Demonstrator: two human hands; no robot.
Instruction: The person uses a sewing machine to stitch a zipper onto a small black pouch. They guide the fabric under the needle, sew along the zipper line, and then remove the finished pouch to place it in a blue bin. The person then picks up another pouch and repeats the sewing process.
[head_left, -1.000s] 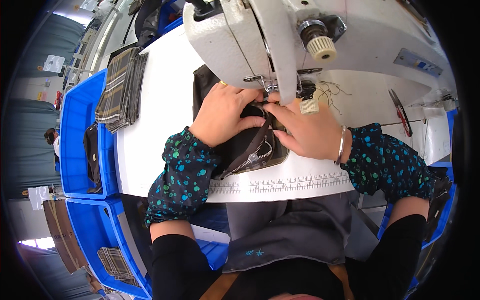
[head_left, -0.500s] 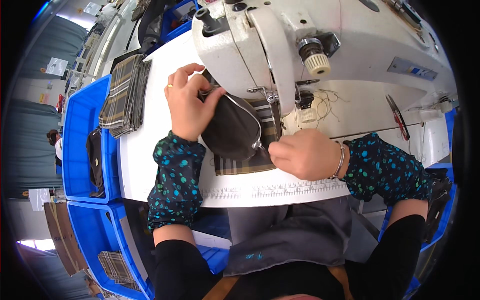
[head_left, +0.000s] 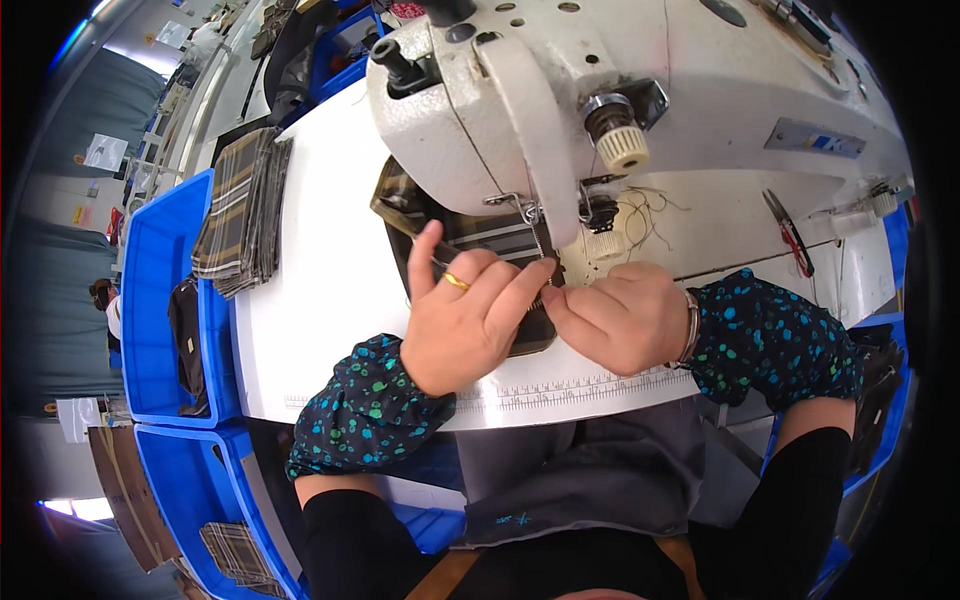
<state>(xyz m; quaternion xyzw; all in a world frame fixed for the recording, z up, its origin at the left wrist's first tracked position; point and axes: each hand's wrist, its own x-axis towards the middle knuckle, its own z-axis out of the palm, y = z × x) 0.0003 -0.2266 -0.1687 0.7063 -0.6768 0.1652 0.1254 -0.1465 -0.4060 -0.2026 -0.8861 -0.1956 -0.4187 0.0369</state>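
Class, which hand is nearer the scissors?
Right: the right hand is lower left of the scissors in view; the left hand is farther left, over the fabric.

Gold ring (head_left: 457,282) on that left hand (head_left: 462,328), silver bangle (head_left: 692,328) behind the right hand (head_left: 628,320), speckled sleeve covers (head_left: 780,335) past both, grey apron (head_left: 600,490) below

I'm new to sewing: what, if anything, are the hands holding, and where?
The right hand seems to pinch the zipper by its visible part nearest the person; the left hand touches it there, grip unclear.
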